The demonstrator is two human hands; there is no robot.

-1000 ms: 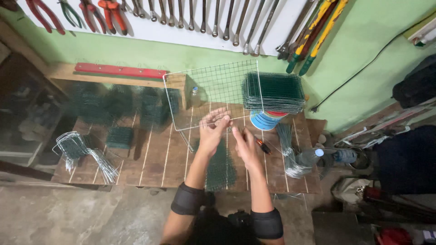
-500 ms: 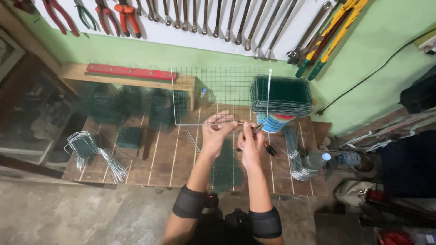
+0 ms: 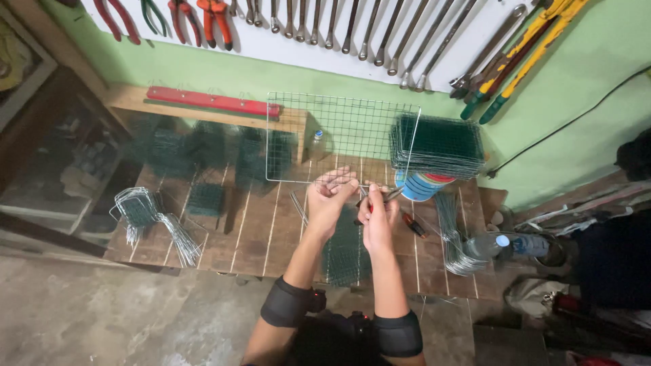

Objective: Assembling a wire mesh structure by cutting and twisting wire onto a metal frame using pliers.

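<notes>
The left hand (image 3: 330, 196) sits just above the middle of the frame, its fingers curled and pinched on the lower edge of an upright white wire mesh panel (image 3: 339, 135), which stands on the wooden workbench (image 3: 258, 230) and leans back toward the green wall (image 3: 583, 88). The right hand (image 3: 377, 218) is right beside it, touching it, closed around a pair of pliers (image 3: 386, 197) with red handles whose tip points up and right toward the same lower edge of the panel. Under both wrists a piece of dark green mesh (image 3: 346, 251) lies flat on the bench, running down toward the near edge. To the right of the panel, a stack of dark green mesh sheets (image 3: 437, 144) rests on top of a round blue and red tin (image 3: 420, 184). Further right and lower, a bundle of bent wire pieces (image 3: 454, 237) lies on the boards, with a clear plastic bottle (image 3: 502, 245) with a blue cap just beside it. A small red-handled tool (image 3: 412, 224) lies on the bench just right of the right hand. At the left of the frame, dark green mesh boxes (image 3: 203, 156) stand in a row, and another bunch of bent wire (image 3: 152, 220) lies at the bench's left end. A red bar (image 3: 213, 102) rests on a wooden shelf above them. Along the top, pliers and wrenches (image 3: 352, 27) hang on a white board.
</notes>
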